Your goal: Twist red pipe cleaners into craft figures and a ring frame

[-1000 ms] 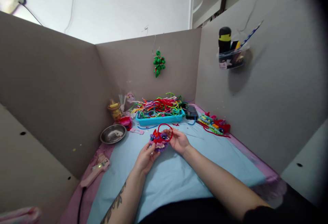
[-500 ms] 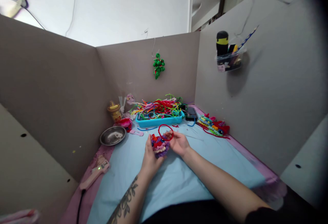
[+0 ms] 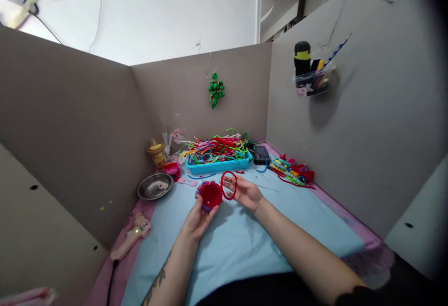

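At the frame's lower centre, the left hand (image 3: pixel 198 218) has the purple-and-red piece (image 3: pixel 209 195) in its grip, now turned so its red hollow (image 3: pixel 212 193) lies exposed and reachable beside the red ring (image 3: pixel 229 172) in the right hand's grip (image 3: pixel 248 194).

left hand (image 3: pixel 199 218) gripping | right hand (image 3: pixel 249 195) pinching | hands not touching

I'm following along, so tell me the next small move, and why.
Probably bring the red loop to the purple-and-red piece: the right hand holds the loop beside it, and the left hand holds the piece with its red hollow facing the camera.
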Available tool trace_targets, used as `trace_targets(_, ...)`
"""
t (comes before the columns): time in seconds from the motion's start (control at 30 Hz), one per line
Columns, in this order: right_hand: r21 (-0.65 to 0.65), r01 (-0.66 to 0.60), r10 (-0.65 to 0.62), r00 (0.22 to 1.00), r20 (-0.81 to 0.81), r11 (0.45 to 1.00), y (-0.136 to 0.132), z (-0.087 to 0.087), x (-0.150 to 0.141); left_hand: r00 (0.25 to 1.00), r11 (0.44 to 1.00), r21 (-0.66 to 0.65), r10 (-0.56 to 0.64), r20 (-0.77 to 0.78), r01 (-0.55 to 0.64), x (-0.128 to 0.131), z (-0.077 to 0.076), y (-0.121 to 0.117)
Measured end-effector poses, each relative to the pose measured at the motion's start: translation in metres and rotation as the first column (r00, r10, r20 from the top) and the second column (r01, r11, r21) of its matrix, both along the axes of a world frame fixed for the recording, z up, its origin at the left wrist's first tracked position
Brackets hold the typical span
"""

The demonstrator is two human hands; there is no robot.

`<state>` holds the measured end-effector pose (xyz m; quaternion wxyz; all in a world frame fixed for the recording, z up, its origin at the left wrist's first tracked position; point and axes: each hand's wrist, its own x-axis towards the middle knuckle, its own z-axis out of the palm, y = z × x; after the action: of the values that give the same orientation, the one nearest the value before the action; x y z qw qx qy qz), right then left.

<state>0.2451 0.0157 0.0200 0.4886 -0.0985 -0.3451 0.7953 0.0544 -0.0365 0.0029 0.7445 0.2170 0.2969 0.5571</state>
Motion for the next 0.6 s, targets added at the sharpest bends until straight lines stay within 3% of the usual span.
trace_targets(0.07, 0.056, 0.131, -0.137, 0.980, 0.146, 0.990, -0.001, -0.002, -0.004, 0.997, 1.000, 0.003, -0.025, 0.068, 0.025, -0.001, 0.000, 0.002)
trace_targets(0.17, 0.243, 0.246, -0.321, 0.881, 0.348, 0.938, -0.006, -0.005, -0.015, 0.990, 0.999, 0.040, -0.042, 0.138, 0.037, 0.001, 0.000, 0.002)
trace_targets(0.33, 0.480, 0.404, -0.617, 0.629, 0.472, 0.779, -0.009, -0.010, -0.029, 0.979, 0.995, 0.029, -0.104, 0.174, 0.101, 0.002, -0.001, 0.001)
trace_targets(0.47, 0.560, 0.472, -0.730, 0.502, 0.465, 0.681, -0.004, -0.017, -0.030, 0.978, 0.994, -0.008, -0.110, 0.179, 0.113, 0.002, 0.001, 0.000)
trace_targets(0.6, 0.587, 0.482, -0.758, 0.463, 0.460, 0.650, -0.001, -0.022, -0.030, 0.978, 0.995, 0.007, -0.103, 0.179, 0.103, 0.003, 0.002, -0.001)
